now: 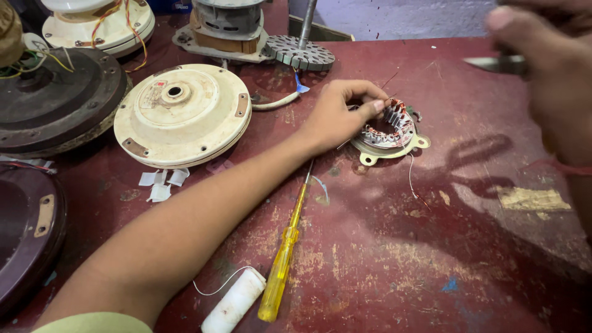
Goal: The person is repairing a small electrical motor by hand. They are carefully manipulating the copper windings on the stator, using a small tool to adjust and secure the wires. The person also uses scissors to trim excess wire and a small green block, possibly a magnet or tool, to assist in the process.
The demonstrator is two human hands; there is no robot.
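Steadying the small wound coil ring (pixel 390 126) far right, left hand (pixel 338 117) pinches its rim; right hand (pixel 549 80), blurred, grips a metal tool (pixel 495 63)—keep the ring flat on the red table (pixel 394 246).

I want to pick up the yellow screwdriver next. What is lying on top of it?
The left forearm crosses above the yellow screwdriver, covering the upper end of its metal shaft. Handle and lower shaft show; the tip is hidden. The left hand holds the wound stator.
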